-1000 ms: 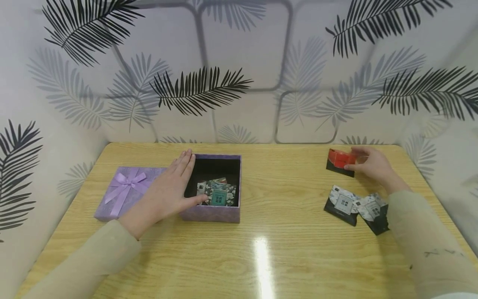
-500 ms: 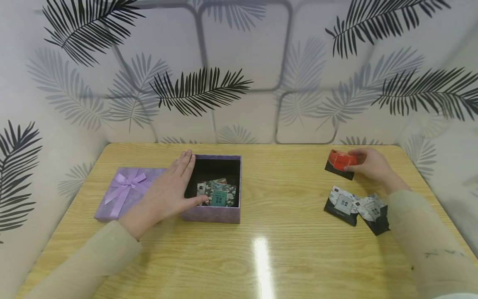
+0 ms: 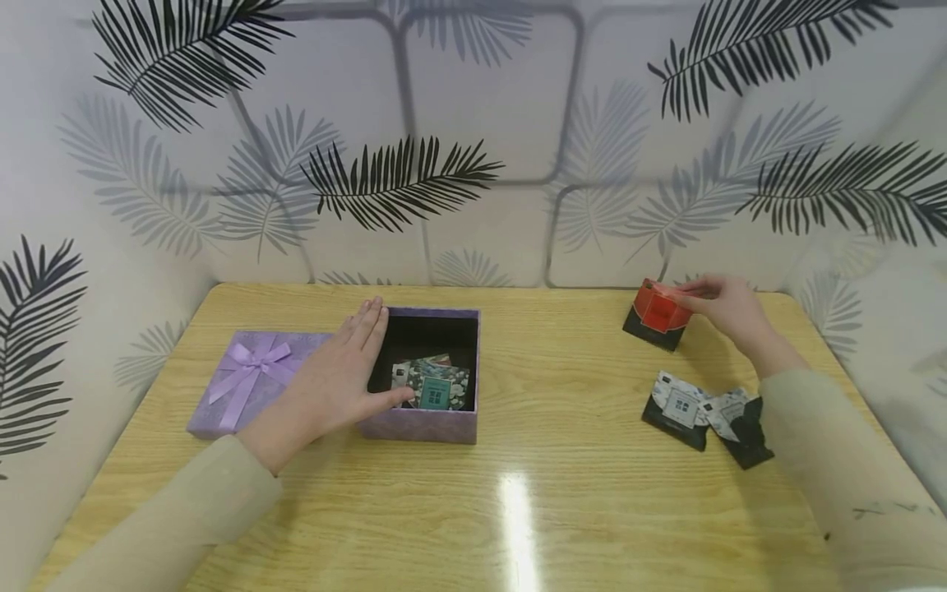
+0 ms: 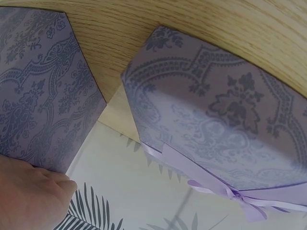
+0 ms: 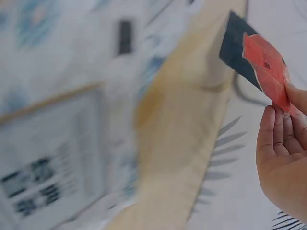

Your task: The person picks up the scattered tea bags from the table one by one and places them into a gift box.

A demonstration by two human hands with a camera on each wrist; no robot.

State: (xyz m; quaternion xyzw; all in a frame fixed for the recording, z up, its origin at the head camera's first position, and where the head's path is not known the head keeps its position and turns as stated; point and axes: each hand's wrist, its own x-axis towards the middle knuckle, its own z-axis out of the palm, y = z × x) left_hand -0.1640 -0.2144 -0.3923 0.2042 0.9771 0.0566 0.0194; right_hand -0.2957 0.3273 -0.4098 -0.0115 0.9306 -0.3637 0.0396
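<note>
Since the earlier frame, red packet [image 3: 658,311] is shifted leftward over the far right part of the surface [image 3: 562,395], with right hand [image 3: 728,312] carried along; box, lid and pale packets are left in place.

Red packet, one: red at the upper part, black at the lower; pinched at its right side between thumb and fingers of right hand. Grip narrow, packet held. In the right wrist view it is seen with its black end turned away from the fingers; whether it is wholly clear of the surface cannot be told.

Left hand [image 3: 327,374]: laid at the left side of box [image 3: 419,426], fingers straight, thumb spread toward the contents. Grip wide, nothing clasped.

Box, one: purple, patterned, dark inside, uncovered. Within it are kept a green-labelled packet [image 3: 435,395] and, partly hidden beneath, further packeting.

Lid [image 4: 220,110], one: purple, topped by a lilac bow [image 3: 257,363]; placed left of box, partly covered by left hand in the head view.

Pale packets [image 3: 679,404], two: white and black, laid nearer than red packet, meeting at their corners; the right one is partly hidden by the sleeve [image 3: 821,460].

Backdrop [image 3: 510,238]: leaf-printed.
</note>
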